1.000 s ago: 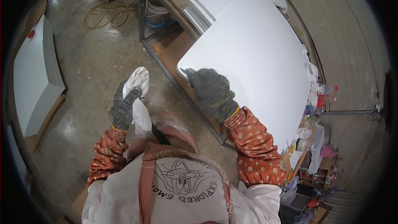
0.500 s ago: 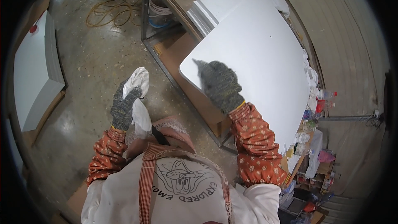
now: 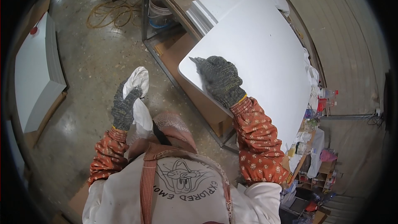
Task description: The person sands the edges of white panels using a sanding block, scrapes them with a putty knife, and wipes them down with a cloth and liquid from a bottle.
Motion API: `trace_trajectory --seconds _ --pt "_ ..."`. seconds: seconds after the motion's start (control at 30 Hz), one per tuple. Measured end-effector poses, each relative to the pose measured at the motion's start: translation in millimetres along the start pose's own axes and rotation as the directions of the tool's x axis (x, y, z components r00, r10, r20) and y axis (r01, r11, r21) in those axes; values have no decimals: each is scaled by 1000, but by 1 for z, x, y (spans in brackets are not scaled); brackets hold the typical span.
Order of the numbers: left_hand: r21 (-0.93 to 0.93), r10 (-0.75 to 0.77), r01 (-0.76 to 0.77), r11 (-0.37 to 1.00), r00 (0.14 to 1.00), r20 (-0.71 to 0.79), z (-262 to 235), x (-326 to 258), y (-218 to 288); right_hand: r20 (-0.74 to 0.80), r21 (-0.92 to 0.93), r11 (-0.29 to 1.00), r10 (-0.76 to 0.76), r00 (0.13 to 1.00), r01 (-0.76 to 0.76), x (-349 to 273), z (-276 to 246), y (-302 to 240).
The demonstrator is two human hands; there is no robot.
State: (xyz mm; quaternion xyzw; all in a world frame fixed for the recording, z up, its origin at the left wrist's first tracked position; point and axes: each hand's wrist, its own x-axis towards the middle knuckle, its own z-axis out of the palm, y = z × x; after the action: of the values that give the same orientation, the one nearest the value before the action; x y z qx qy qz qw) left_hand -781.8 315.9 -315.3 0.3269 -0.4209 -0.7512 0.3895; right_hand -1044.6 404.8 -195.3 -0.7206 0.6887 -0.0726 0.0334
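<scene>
My left hand [image 3: 123,107], in a dark grey knit glove, is closed round a bunched white cloth [image 3: 141,81]. The cloth's loose end hangs below the fingers, over the floor beside my apron. In a matching glove, my right hand [image 3: 219,79] rests on the top white panel [image 3: 257,49], close to its rounded near-left corner. Its fingers are curled, and a small grey pointed tip juts out on the left side. Whether that tip is a tool or a glove end I cannot make out. Under the top panel lie several more white panels [image 3: 203,18].
The panels lie on a metal-framed workbench [image 3: 176,6]. Another stack of white panels [image 3: 35,70] stands at the far left. A bucket [image 3: 159,12] sits beneath the bench, a coiled yellow hose [image 3: 110,14] on the floor. Bottles [image 3: 329,95] and cluttered shelves [image 3: 319,178] are at right.
My right hand has shifted slightly up and left along the panel corner, and its blur has gone. My left hand keeps hold of the cloth in nearly the same place.
</scene>
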Motion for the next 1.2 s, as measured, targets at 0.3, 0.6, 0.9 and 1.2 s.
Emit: trace_trajectory --seconds 0.3,0.6,0.9,1.2 --pt "108 -56 58 992 998 -26 -8 2 -10 88 -26 995 -93 992 96 7 -24 -11" --pt "8 -23 23 1000 999 33 0 -2 1 -18 -109 962 -255 967 252 -7 -15 3" --pt "8 -17 17 1000 1000 15 5 -3 6 -98 377 892 -230 968 250 -19 -8 -6" --pt "111 -6 5 994 1000 10 14 -1 10 125 -263 962 -36 992 68 9 -21 -34"
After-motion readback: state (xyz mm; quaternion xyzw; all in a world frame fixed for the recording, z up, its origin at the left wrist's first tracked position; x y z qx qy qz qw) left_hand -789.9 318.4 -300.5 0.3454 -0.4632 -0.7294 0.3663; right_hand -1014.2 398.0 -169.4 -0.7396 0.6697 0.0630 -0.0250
